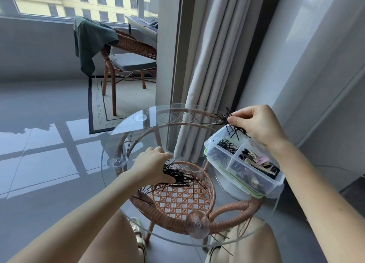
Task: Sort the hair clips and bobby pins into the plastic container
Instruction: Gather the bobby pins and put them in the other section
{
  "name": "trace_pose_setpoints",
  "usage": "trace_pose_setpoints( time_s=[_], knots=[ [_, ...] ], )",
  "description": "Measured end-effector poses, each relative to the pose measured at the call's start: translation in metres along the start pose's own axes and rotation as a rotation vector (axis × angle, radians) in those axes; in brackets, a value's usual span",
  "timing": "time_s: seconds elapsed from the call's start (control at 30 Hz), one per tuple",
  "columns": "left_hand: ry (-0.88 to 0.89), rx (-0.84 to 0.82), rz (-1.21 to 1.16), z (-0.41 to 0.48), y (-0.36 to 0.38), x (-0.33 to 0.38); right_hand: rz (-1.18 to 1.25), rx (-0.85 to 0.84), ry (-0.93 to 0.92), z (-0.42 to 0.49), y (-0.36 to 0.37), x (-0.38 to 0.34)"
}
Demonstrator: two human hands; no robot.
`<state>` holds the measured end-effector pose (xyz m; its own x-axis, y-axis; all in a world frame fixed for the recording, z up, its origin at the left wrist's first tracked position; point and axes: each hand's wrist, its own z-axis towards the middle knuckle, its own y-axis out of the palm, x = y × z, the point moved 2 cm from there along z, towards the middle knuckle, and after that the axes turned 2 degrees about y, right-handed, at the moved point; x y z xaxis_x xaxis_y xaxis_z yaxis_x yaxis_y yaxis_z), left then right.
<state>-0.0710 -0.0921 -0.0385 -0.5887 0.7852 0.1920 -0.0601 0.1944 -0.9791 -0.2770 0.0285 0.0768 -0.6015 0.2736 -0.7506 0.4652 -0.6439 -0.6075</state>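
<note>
Bobby pins [234, 127] hang in a bunch just above the far corner of the plastic container [276, 185], pinched by our right hand [258, 124]. Left of the container, our left hand [154, 164] seems to curl round the loose pile [181, 178]. Next we must drop the bunch among its like.

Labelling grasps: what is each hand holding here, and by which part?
Right hand pinches a bunch of thin black metal bobby pins around mid-length; left hand grips the left end of the loose pile of black bobby pins.
</note>
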Motion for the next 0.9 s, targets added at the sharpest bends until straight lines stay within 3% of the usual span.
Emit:
trace_pose_setpoints(
  time_s=[0.13, 0.3, 0.6, 0.77, 0.9],
  knots=[
    [-0.007, -0.029, 0.023, 0.004, 0.001, 0.003, -0.19, 0.186, 0.16, 0.018, 0.007, 0.027],
    [0.014, -0.055, 0.054, 0.006, 0.002, 0.006, -0.405, 0.176, 0.342, 0.025, 0.037, 0.049],
    [0.022, -0.088, 0.029, 0.004, 0.0, 0.004, -0.455, -0.201, 0.361, 0.028, 0.061, 0.044],
    [-0.018, -0.118, 0.001, 0.005, -0.004, 0.002, -0.538, -0.004, 0.07, 0.014, 0.038, 0.027],
    [0.055, -0.148, -0.01, 0.009, -0.013, 0.012, -0.468, -0.007, -0.128, -0.022, 0.029, 0.011]
  ],
)
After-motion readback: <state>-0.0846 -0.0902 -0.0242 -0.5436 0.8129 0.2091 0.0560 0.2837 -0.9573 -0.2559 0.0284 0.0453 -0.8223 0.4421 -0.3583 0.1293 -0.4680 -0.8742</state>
